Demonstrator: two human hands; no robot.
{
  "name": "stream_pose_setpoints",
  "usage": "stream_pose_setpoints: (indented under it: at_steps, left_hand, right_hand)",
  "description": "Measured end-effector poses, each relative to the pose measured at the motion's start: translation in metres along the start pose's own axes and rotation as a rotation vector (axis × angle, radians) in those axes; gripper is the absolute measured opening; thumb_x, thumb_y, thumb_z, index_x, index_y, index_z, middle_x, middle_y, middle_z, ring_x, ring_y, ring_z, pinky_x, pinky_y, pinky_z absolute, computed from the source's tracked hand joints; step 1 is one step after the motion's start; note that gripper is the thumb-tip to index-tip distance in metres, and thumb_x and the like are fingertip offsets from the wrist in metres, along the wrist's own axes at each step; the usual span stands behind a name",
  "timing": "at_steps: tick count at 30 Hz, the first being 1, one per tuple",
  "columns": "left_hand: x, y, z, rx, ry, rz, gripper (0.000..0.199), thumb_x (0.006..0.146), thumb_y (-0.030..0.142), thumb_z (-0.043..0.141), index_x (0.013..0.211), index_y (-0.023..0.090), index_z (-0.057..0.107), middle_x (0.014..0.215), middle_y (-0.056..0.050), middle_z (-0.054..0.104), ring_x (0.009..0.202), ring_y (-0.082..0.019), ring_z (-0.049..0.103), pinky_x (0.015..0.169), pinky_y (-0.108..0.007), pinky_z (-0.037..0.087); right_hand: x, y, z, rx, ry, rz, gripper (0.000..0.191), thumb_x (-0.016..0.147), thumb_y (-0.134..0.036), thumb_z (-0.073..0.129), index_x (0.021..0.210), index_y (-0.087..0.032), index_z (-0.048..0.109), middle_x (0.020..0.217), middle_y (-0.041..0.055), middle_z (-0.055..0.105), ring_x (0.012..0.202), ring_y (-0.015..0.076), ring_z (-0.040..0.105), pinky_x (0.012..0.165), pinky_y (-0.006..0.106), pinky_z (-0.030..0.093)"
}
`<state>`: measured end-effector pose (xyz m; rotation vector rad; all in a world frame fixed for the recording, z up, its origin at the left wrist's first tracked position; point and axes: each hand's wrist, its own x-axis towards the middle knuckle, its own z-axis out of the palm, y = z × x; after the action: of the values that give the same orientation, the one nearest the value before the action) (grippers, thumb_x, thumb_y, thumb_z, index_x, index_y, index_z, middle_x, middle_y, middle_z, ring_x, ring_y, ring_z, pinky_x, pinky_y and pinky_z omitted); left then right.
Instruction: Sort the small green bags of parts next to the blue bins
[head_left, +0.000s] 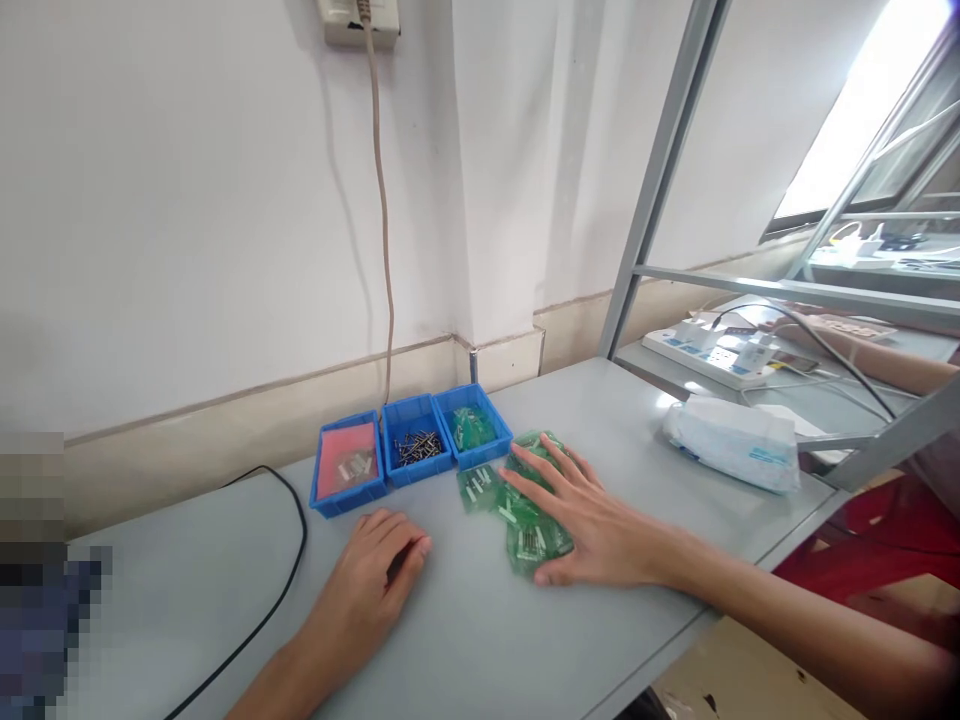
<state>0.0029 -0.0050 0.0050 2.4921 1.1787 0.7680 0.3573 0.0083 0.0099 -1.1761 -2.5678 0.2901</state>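
Note:
Several green packets (480,487) with pale strips and small metal pieces inside lie in a loose pile on the grey table. My right hand (577,515) rests over the pile with its fingers spread, touching the packets. To the left, my left hand (379,570) lies on the table with curled fingers and thumb drawn near them; whatever it may hold is hidden. Behind the hands are three blue bins side by side: one with a pink sheet and a clear packet (349,462), one with screws (418,447), one with a green packet (472,427).
A black cable (300,545) curves across the table's left part. At the right lie a white plastic package (735,442) and, beyond the metal frame (664,160), a power strip (705,358) with plugs. Another person's arm (892,360) shows at the far right.

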Motion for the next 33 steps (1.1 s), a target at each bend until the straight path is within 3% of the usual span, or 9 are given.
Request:
stream_pose_setpoints:
  at_steps: [3, 6, 11, 15, 19, 24, 28, 33]
  left_hand:
    - [0.0, 0.0, 0.0, 0.002, 0.014, 0.017, 0.029, 0.114, 0.033, 0.046, 0.094, 0.022, 0.064, 0.088, -0.003, 0.067, 0.085, -0.023, 0.059, 0.081, -0.037, 0.048]
    - [-0.001, -0.001, 0.0, -0.002, 0.033, 0.031, 0.028, 0.114, 0.032, 0.047, 0.094, 0.022, 0.064, 0.087, -0.004, 0.067, 0.083, -0.023, 0.059, 0.078, -0.036, 0.048]
    - [-0.004, 0.001, 0.001, 0.001, 0.086, 0.074, 0.024, 0.113, 0.03, 0.048, 0.098, 0.023, 0.065, 0.093, -0.005, 0.069, 0.086, -0.023, 0.063, 0.081, -0.036, 0.052]
    - [0.0, 0.002, 0.001, 0.064, 0.063, 0.108, 0.021, 0.112, 0.033, 0.051, 0.123, 0.027, 0.068, 0.12, -0.008, 0.073, 0.108, -0.026, 0.069, 0.092, -0.037, 0.058]
    - [0.005, 0.002, 0.004, 0.151, 0.029, 0.173, 0.038, 0.112, 0.032, 0.051, 0.149, 0.031, 0.058, 0.145, -0.008, 0.068, 0.131, -0.028, 0.064, 0.108, -0.044, 0.057]
    - [0.004, -0.004, 0.005, 0.161, 0.03, 0.191, 0.033, 0.112, 0.029, 0.053, 0.143, 0.031, 0.063, 0.148, -0.005, 0.068, 0.144, -0.029, 0.057, 0.115, -0.049, 0.053]
    - [0.004, -0.005, 0.002, 0.132, 0.073, 0.209, 0.024, 0.112, 0.027, 0.052, 0.128, 0.027, 0.07, 0.129, -0.006, 0.077, 0.131, -0.029, 0.065, 0.11, -0.047, 0.054]
    - [0.004, -0.001, 0.003, 0.108, 0.126, 0.118, 0.025, 0.112, 0.03, 0.051, 0.129, 0.025, 0.069, 0.105, -0.007, 0.075, 0.095, -0.026, 0.069, 0.086, -0.04, 0.057]
  right_hand:
    - [0.0, 0.001, 0.002, 0.027, 0.039, -0.031, 0.107, 0.084, -0.076, 0.078, 0.171, -0.035, 0.03, 0.177, 0.0131, 0.026, 0.162, 0.0526, 0.014, 0.125, 0.079, 0.013]
    - [-0.001, -0.005, 0.003, 0.054, 0.063, -0.048, 0.097, 0.091, -0.069, 0.076, 0.17, -0.037, 0.03, 0.176, 0.0103, 0.031, 0.162, 0.0467, 0.022, 0.129, 0.074, 0.015]
    - [-0.005, -0.027, 0.0, 0.101, 0.028, -0.071, 0.088, 0.095, -0.065, 0.073, 0.169, -0.037, 0.034, 0.173, 0.0104, 0.037, 0.16, 0.046, 0.029, 0.127, 0.074, 0.02]
    - [-0.006, -0.048, -0.002, 0.169, -0.013, -0.176, 0.085, 0.095, -0.06, 0.075, 0.167, -0.034, 0.039, 0.17, 0.0131, 0.042, 0.157, 0.045, 0.035, 0.124, 0.068, 0.033]
    - [0.004, -0.058, 0.005, 0.208, -0.005, -0.281, 0.078, 0.1, -0.051, 0.074, 0.167, -0.032, 0.039, 0.168, 0.0147, 0.046, 0.154, 0.0386, 0.042, 0.125, 0.06, 0.034]
    - [0.023, -0.061, 0.014, 0.239, -0.016, -0.278, 0.068, 0.104, -0.056, 0.066, 0.164, -0.03, 0.044, 0.163, 0.0131, 0.051, 0.153, 0.0336, 0.042, 0.126, 0.053, 0.034]
    - [0.033, -0.064, 0.016, 0.277, -0.02, -0.273, 0.059, 0.106, -0.049, 0.067, 0.159, -0.031, 0.05, 0.156, 0.0105, 0.057, 0.146, 0.0298, 0.047, 0.124, 0.048, 0.036]
    - [0.047, -0.065, 0.021, 0.389, 0.042, -0.18, 0.045, 0.108, -0.037, 0.066, 0.151, -0.027, 0.057, 0.142, 0.01, 0.066, 0.129, 0.0269, 0.058, 0.115, 0.046, 0.044]
